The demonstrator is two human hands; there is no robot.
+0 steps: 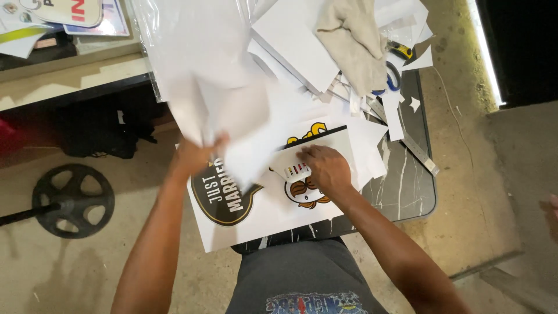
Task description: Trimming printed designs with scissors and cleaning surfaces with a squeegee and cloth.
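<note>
Lifting blurred white sheet (pixel 215 87), left hand (pixel 195 156) grip pinching its lower edge, right hand (pixel 325 168) pressing flat on printed board (pixel 244 215)

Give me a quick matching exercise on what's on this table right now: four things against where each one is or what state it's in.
Things:
1. left hand
2. right hand
3. beige cloth
4. metal ruler

Places or states:
A. draped over the white boards at the table's far end
B. lifting a blurred white sheet
C. lying along the table's right edge
D. pressed flat on the printed sheet

Pairs: 1-B, 2-D, 3-A, 4-C
</note>
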